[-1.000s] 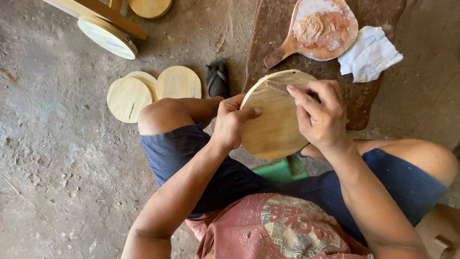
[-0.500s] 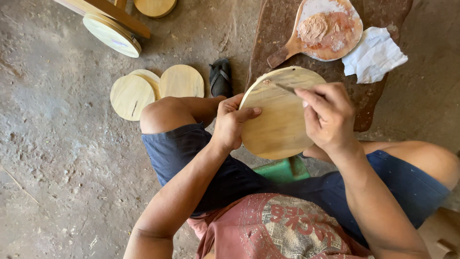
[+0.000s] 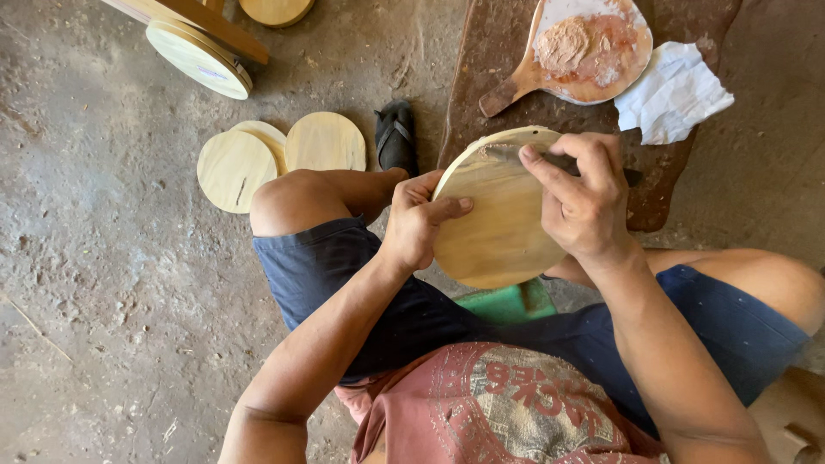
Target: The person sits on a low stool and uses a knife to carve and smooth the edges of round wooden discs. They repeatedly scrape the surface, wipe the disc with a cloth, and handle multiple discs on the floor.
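Nearest, the left hand [image 3: 418,225] grips the left edge of a pale round wooden disc [image 3: 498,219] held tilted above the lap, thumb across its face. The right hand [image 3: 586,202] is curled shut around a thin dark-handled blade [image 3: 632,176], forefinger pressing it at the disc's upper rim. A slip there could gouge the wood or nick the bracing thumb. Farther off, a paddle-shaped wooden board smeared with reddish putty [image 3: 584,51] lies beside a crumpled white paper [image 3: 675,90]

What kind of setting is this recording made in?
Probably a small woodworking workshop, worked at floor level: a bare concrete floor, round wooden discs lying on it, and a wooden paddle with reddish filler paste nearby.
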